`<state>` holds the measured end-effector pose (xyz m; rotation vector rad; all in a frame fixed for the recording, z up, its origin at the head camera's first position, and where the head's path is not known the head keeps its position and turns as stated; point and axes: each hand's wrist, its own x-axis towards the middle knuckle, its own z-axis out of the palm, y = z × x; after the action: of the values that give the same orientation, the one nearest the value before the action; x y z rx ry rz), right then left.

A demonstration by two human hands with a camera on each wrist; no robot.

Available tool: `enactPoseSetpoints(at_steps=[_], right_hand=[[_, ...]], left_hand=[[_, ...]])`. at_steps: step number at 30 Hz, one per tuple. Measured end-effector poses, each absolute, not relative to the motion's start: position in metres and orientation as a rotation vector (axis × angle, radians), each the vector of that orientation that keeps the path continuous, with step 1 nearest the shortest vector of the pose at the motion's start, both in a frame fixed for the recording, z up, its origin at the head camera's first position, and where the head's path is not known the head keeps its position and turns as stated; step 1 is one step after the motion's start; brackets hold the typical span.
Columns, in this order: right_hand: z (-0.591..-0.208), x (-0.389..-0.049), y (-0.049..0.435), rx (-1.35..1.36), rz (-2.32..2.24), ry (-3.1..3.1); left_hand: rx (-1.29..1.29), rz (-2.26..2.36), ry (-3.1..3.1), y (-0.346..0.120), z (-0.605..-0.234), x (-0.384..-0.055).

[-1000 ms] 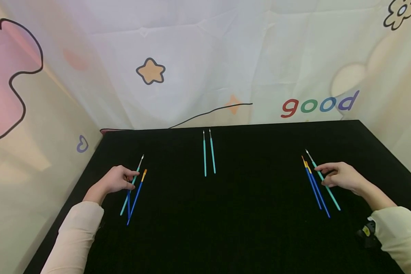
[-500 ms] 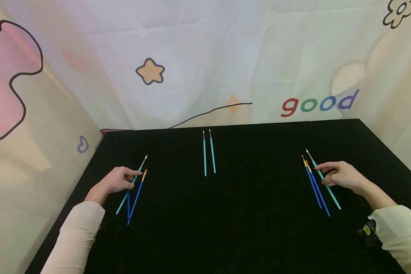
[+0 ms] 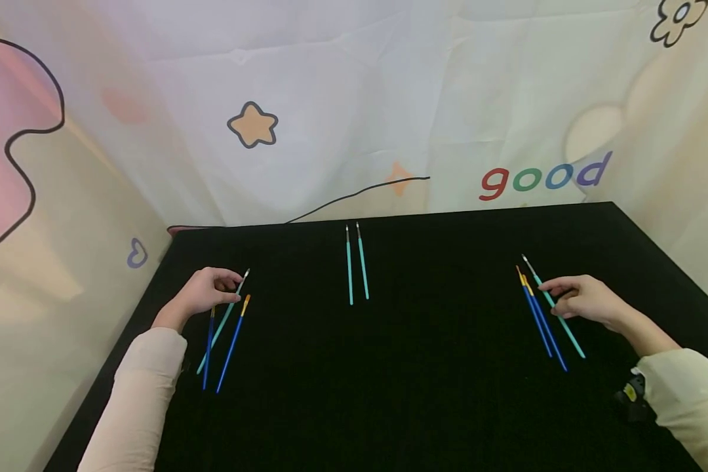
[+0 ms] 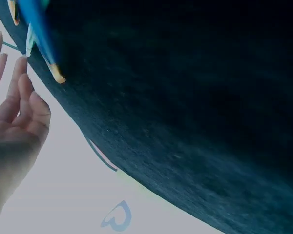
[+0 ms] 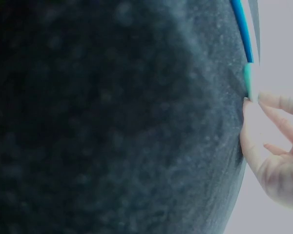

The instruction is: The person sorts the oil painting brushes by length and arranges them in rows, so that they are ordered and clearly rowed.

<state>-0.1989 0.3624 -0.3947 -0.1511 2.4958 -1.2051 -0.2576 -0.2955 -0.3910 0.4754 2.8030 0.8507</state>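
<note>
At the left in the head view, my left hand [image 3: 208, 288] is over the upper part of a teal paintbrush [image 3: 219, 333], fingers and thumb apart. A blue paintbrush [image 3: 208, 351] crosses that teal one below the hand, and another blue paintbrush [image 3: 230, 351] lies to its right. In the left wrist view, loosely bent fingers [image 4: 14, 92] show near the brush tips. Over on the right, my right hand [image 3: 587, 301] holds a teal paintbrush [image 3: 571, 339] between thumb and fingertips; the brush lies beside two blue paintbrushes [image 3: 539, 324]. The right wrist view shows its teal part [image 5: 247, 78] at the fingertips.
Two more teal paintbrushes [image 3: 356, 269] lie side by side at the back middle of the black table [image 3: 389, 380]. Behind the table hangs a pale printed cloth [image 3: 354, 111] with a star and the word "good".
The blue paintbrush under my left hand has shifted left, across the teal one. That teal paintbrush has tilted slightly. My left hand has moved away from me. The right hand stays in place.
</note>
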Motion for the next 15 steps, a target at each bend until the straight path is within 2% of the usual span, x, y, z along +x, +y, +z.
enactPoseSetpoints(at_steps=[15], right_hand=[[-0.397,-0.2,0.365,-0.135,-1.221,2.488]], left_hand=[[0.301,0.88,2.631,-0.296,-0.391,-0.276]])
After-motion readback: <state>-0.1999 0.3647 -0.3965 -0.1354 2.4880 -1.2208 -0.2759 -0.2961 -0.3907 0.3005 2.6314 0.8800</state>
